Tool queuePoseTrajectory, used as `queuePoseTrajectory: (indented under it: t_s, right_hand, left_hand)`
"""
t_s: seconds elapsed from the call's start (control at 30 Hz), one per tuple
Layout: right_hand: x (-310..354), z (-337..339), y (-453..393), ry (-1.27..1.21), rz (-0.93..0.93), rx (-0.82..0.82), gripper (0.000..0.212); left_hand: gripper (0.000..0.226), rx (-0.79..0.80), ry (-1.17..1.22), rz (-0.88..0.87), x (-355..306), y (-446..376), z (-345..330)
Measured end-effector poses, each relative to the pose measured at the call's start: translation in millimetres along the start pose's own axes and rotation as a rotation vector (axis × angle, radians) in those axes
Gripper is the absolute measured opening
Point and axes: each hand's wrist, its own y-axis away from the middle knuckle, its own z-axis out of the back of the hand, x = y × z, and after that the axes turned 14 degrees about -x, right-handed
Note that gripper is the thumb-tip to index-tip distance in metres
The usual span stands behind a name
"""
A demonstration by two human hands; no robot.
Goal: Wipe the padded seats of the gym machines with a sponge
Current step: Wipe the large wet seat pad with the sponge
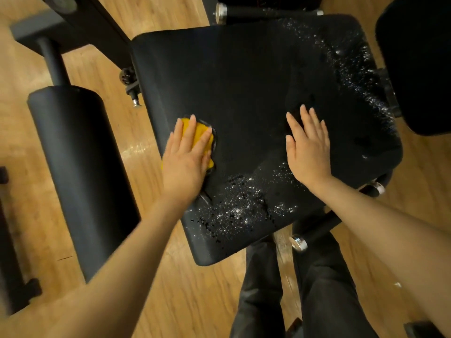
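Fingers (192,132) of the left hand (185,159) lie straight and spread on the sponge (199,132), pressing it flat against the seat (244,76) near its left edge; they press down on it and curl round nothing. That hand looks slightly blurred, which suggests a stroke under way, though one picture cannot settle it.

Yellow shows only past the fingertips and beside the palm, so most of the sponge is hidden. It looks soft and light and will likely squash under the palm, so it is best held flat from above with the weight spread, or pinched by its edges for lifting. If wet it may slide easily on the seat's smooth black cover.

Along the seat's near edge lies a patch of glinting droplets (241,211), and a second band of them (361,76) runs down its right side. These wet parts seem still to need wiping; the middle looks dull and dry. The padding should give a little under pressure, and the wet cover may be slippery.

Right of the sponge, the right hand (308,152) rests palm down on the seat, fingers straight and holding nothing, probably as a brace.
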Motion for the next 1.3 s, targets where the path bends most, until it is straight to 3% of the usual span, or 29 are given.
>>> queuePoseTrajectory:
  t_s: [0.13,0.23,0.33,0.5,0.6,0.83,0.93,1.07,1.2,1.3]
  right_hand:
    - [0,-2,6,-0.056,-0.039,-0.028,0.048]
    - [-1,-4,7,-0.075,-0.032,-0.049,0.047]
    - [-2,-6,7,-0.080,-0.034,-0.058,0.047]
    - [-1,-5,7,-0.056,-0.034,-0.050,0.047]
    - [-2,-6,6,-0.047,-0.028,-0.051,0.048]
    - [-1,-6,8,-0.065,-0.035,-0.063,0.048]
    - [0,-5,7,-0.061,-0.046,-0.050,0.048]
    - [2,2,5,-0.084,-0.058,-0.017,0.047]
    - [7,12,23,-0.034,-0.035,-0.025,0.047]
    - [8,13,43,-0.003,-0.037,-0.037,0.048]
  left_hand:
    - [0.046,0.037,0.089,0.180,-38,96,5]
    - [0.048,0.046,0.162,0.222,-41,121,6]
    - [0.048,-0.020,0.205,0.246,-25,83,-1]
    - [0.048,-0.078,0.285,0.434,12,-6,-7]
    - [0.048,-0.109,0.315,0.488,13,-16,-6]
    - [0.052,-0.135,0.467,0.694,-45,113,5]
    - [0.052,-0.088,0.455,0.660,-48,133,7]
    - [0.050,-0.097,0.431,0.551,-11,73,-1]
    - [0.049,-0.111,0.391,0.607,14,8,-6]
    - [0.049,-0.119,0.373,0.585,8,16,-8]
